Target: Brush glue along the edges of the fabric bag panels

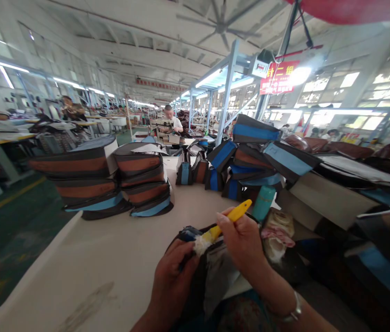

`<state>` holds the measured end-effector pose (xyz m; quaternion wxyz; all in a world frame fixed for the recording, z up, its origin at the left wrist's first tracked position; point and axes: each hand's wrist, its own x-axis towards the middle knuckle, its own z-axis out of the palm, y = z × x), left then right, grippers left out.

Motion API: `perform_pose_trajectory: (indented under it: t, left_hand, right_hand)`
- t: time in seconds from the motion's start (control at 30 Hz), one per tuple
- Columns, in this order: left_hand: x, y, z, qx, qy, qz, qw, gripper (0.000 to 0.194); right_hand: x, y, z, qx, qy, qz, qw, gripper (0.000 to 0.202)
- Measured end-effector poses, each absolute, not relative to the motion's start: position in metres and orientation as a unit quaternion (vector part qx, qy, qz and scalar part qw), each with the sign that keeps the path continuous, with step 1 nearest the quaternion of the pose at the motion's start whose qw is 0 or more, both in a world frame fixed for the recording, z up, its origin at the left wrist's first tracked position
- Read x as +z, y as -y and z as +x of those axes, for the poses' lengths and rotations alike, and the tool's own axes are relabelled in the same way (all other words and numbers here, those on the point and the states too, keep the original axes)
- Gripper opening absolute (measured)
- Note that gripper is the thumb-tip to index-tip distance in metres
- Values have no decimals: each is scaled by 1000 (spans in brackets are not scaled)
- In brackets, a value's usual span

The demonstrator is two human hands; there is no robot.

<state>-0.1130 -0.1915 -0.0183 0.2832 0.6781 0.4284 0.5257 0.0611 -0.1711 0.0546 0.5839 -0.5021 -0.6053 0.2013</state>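
Note:
My right hand [245,237] is closed around the yellow handle of a paintbrush [236,212]. The pale, clotted bristles point down and left, touching or just over the edge of a dark fabric piece [212,272] with a greyish inner face. That piece is gripped on its left side by my left hand [177,272], fingers bent over its top edge close to the bristles. Right of the brush stands a teal bottle or can [264,203]. Beside it sits a crusted container [278,230] with a pink rag-like wrap and whitish stuff at its mouth.
Stacked dark, brown and blue fabric pieces [142,180] stand at the table's far left, beside another stack [84,180]. A heap of similar pieces [253,161] lies at the back right. The pale table [108,258] has a smudge. Co-workers sit farther off.

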Motion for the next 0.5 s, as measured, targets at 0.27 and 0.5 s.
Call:
perform_pose_trajectory:
  t: [0.27,0.5]
  left_hand:
    - [-27,190,-116,527,-464,659,270,17]
    - [-64,181,-135,536,-536,586,284,38]
  right_hand:
    - [51,174,53,188,574,-489,629,26]
    - [25,194,38,134,583,-433,674,17]
